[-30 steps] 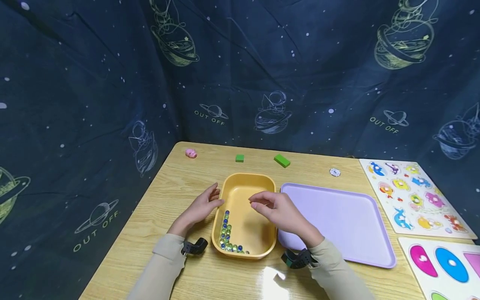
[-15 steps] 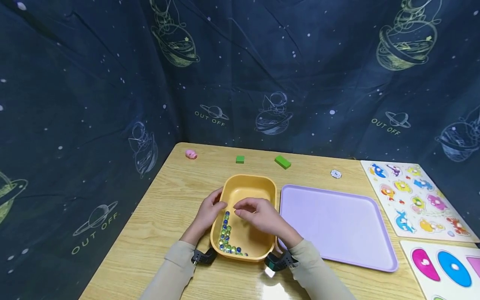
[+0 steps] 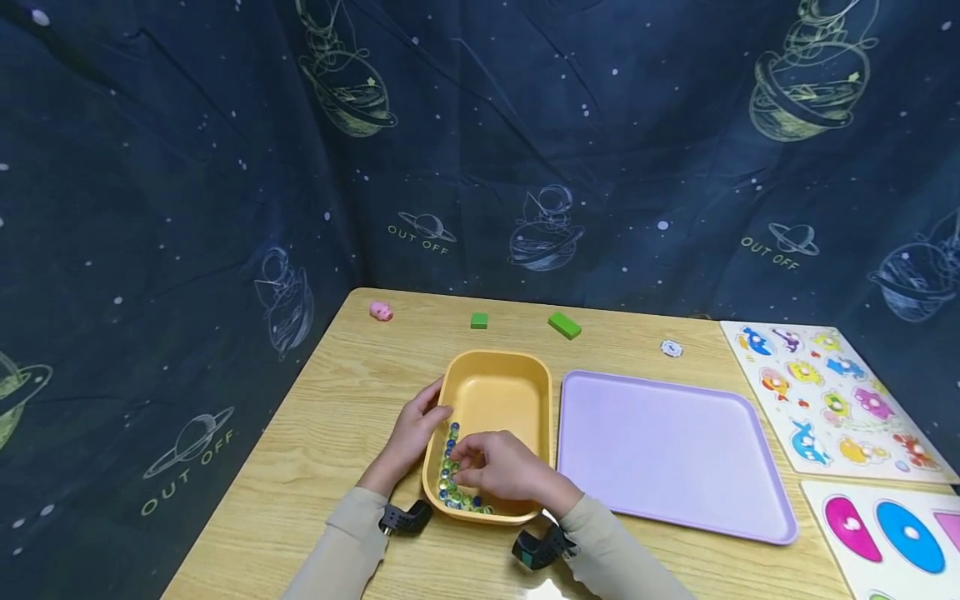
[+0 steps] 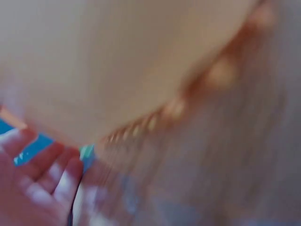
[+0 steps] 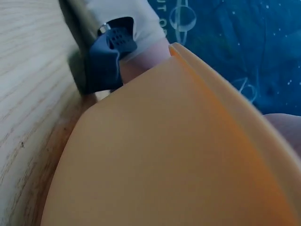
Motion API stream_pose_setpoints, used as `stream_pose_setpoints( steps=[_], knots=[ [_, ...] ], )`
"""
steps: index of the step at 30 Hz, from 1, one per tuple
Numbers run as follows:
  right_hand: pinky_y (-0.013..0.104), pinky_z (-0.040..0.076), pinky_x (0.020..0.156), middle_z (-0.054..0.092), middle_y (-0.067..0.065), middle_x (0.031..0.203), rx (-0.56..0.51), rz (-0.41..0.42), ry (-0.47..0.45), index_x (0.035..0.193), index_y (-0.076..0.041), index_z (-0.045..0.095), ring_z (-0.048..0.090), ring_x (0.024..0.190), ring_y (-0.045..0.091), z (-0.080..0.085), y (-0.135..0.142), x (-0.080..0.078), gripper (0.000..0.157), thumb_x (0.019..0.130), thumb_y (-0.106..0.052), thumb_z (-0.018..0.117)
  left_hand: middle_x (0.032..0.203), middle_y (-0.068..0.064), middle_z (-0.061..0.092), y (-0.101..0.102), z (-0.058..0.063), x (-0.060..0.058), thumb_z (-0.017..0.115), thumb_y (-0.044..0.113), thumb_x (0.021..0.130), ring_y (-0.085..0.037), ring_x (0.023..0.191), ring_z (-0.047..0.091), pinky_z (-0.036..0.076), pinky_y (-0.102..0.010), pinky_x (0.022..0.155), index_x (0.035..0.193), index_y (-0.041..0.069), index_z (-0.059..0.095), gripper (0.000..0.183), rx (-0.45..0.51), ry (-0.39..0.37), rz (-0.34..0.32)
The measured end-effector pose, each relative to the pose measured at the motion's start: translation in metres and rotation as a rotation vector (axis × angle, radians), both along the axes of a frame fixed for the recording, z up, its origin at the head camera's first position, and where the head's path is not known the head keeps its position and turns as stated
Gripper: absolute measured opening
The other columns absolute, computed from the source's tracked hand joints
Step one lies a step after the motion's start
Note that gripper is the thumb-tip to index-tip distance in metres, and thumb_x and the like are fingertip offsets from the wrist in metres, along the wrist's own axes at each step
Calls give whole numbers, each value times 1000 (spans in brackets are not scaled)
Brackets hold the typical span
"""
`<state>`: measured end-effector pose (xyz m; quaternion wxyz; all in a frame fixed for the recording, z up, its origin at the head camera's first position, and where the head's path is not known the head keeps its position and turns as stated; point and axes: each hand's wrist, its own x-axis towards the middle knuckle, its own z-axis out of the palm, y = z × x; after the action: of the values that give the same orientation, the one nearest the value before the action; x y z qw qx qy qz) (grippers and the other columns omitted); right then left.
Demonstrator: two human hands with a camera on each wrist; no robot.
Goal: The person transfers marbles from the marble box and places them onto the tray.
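Tub [image 3: 506,396]: left hand [image 3: 414,425] clamped on left rim; right hand [image 3: 504,468] now lowered to marbles [image 3: 446,475] inside, grip unclear; handling apparently begun.

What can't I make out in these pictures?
Right wrist: marbles, hidden by the tub.
Head: whether the right grip pinches one; the grip itself blocks sight.
Head: print on the chip, too small.
Head: nearer puzzle board, cut off by frame edges.
Left wrist: row of pale spots, blurred.
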<state>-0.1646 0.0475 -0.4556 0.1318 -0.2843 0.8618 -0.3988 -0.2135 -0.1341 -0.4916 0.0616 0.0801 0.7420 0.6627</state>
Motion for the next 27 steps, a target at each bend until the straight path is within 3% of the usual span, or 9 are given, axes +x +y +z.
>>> stream_pose_setpoints(
  steps=[5, 9, 14, 21, 27],
  knots=[
    [17, 43, 63, 58, -14, 69, 50, 37, -19, 91, -14, 67, 52, 62, -2, -1, 1, 1, 14, 78, -21, 70, 143, -6, 33, -10, 1, 0, 51, 20, 93, -22, 127, 37, 33, -36, 100, 142, 16, 31, 53, -25, -27, -111],
    [16, 42, 60, 57, -14, 66, 70, 70, -29, 89, -14, 68, 50, 58, -3, 0, 1, 3, 13, 77, -18, 70, 142, -6, 36, -13, 1, -1, 53, 22, 92, -21, 126, 37, 31, -36, 102, 142, 14, 32, 54, -47, -23, -138],
    [13, 45, 63, 60, -12, 67, 44, 168, -37, 91, -11, 67, 53, 62, -5, -2, 1, 4, 14, 77, -8, 68, 139, -6, 41, -11, -2, -1, 53, 20, 92, -20, 122, 43, 37, -31, 98, 140, 13, 36, 51, -60, -20, -90],
    [11, 46, 62, 62, -9, 73, 50, 290, -15, 91, -11, 66, 55, 65, -5, -2, 1, 6, 14, 80, -3, 63, 138, -2, 42, -7, -4, -1, 53, 17, 91, -15, 122, 42, 37, -30, 98, 137, 13, 40, 48, -68, 10, -31],
    [10, 46, 63, 62, -13, 74, 59, 361, 21, 89, -16, 67, 56, 67, -7, 0, 1, 5, 14, 84, -5, 60, 138, -7, 41, -6, -3, -1, 52, 16, 92, -20, 119, 45, 42, -25, 91, 138, 11, 38, 48, -41, 15, -32]
  ],
)
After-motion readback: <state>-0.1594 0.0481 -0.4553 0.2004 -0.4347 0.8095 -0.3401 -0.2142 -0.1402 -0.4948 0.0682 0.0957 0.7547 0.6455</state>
